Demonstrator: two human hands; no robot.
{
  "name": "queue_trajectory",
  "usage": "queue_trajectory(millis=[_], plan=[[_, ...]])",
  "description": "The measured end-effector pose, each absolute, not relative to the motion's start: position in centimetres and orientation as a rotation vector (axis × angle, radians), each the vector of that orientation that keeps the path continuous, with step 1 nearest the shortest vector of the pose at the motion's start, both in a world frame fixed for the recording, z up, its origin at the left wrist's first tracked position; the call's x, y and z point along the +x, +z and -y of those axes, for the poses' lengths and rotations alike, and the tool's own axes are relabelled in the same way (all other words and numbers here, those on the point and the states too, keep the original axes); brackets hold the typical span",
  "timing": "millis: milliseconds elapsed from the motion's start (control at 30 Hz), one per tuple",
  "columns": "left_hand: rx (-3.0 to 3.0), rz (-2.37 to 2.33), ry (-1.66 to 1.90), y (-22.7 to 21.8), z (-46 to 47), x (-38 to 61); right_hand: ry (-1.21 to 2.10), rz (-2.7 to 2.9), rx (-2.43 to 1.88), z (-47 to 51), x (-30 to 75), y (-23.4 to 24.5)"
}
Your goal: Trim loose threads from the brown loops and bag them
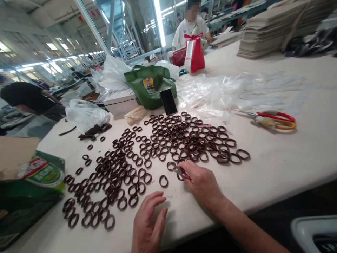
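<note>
Okay | I'm reading step as snipping: right hand (201, 181) gripping snips (178, 170) right of lone ring (160, 181) | left hand (149, 219) holding fingers apart, empty, before it | next probably needing left pinch

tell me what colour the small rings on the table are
The small rings are dark brown, best seen in the head view.

Across the pale table (279, 151) lie many dark rings (191, 144), scissors (265, 122) and clear plastic bags (207, 91).
</note>
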State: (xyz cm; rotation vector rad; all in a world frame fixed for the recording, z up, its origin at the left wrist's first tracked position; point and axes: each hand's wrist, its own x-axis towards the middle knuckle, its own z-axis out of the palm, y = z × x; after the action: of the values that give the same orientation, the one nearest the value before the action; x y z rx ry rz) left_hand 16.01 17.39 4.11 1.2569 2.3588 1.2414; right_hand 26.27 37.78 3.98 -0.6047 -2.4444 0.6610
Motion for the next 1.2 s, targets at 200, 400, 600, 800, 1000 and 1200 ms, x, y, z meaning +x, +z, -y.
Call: queue_trajectory(millis=[200, 400, 600, 800, 1000, 1200], plan=[[1.538, -2.571, 0.936, 4.8, -18.8, 9.6, 0.7, 2.404, -0.675, -38.4, 26.5, 3.3], [1.758, -2.55, 0.742, 5.4, -24.7, 5.1, 0.678, 2.402, -0.702, -38.8, 26.7, 3.1], [1.904, -2.573, 0.466, 4.9, -27.2, 4.0, 0.683, 2.399, -0.699, -38.8, 26.6, 3.2], [1.899, -2.672, 0.524, 5.6, -26.4, 4.0, 0.706, 2.398, -0.688, -38.9, 26.6, 3.6], [2.035, -2.47, 0.571, 5.2, -27.4, 5.5, 0.735, 2.342, -0.638, -38.9, 26.7, 3.4], [2.088, -2.304, 0.728, 5.7, -30.4, 4.9, 0.686, 2.306, -0.592, -38.9, 26.6, 3.0]])
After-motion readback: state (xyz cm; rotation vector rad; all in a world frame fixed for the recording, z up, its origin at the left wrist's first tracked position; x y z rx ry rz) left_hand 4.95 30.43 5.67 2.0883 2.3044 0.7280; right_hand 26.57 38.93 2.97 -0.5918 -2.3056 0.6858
